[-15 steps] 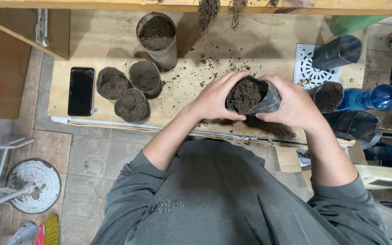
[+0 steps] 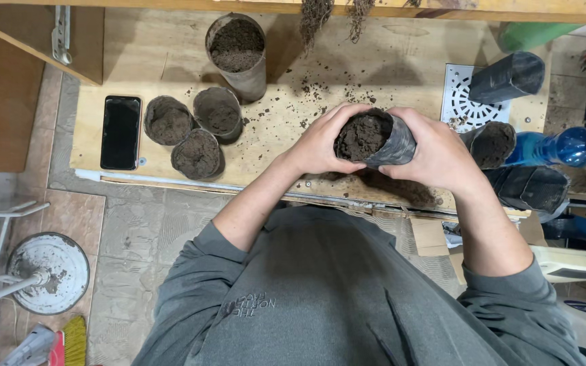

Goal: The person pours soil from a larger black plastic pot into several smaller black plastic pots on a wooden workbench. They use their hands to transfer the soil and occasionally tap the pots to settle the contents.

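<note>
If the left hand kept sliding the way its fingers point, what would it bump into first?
The left hand already presses the black soil bag it holds; its fingers point rightward into it. Beyond that sits the right hand.

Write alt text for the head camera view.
Both hands, left hand and right hand, grip a black bag of soil over a wooden board. Four more filled bags and a phone sit to the left.

bare board (image 2: 272, 129) left, filled bags (image 2: 197, 129) beyond
</note>
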